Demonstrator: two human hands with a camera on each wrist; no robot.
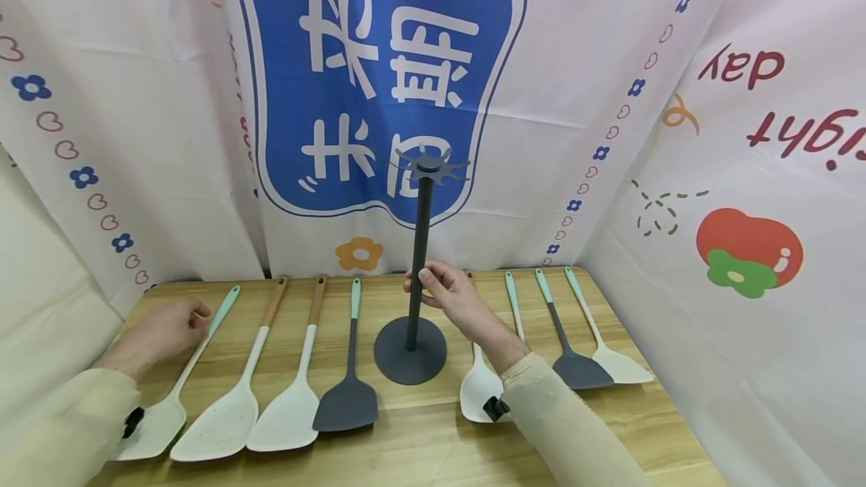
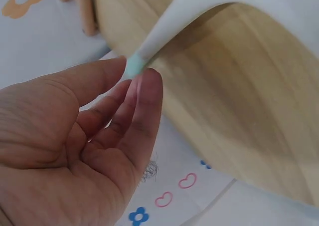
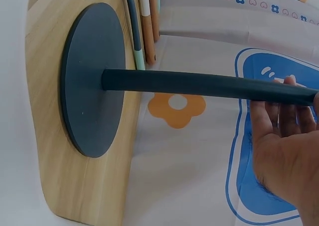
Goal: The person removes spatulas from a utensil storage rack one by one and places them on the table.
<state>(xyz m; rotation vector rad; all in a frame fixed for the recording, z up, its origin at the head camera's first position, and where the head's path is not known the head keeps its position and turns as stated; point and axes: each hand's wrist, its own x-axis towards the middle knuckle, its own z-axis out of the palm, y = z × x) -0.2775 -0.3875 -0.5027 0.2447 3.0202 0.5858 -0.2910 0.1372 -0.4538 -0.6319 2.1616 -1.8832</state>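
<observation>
A dark grey utensil stand stands upright on its round base, with a ring of hooks at its top. My right hand holds its pole, the thumb in front and fingers behind; the right wrist view shows that hand at the pole. At the far left, my left hand is beside the mint handle of a white spatula. In the left wrist view, the thumb and curved fingertips of this hand are right at the mint handle.
Right of that spatula lie two white spatulas with brown handles and a grey one. Beyond the stand are another white spatula, partly behind my right arm, a grey spatula and mint-handled white ones. Printed cloth hangs around the wooden table.
</observation>
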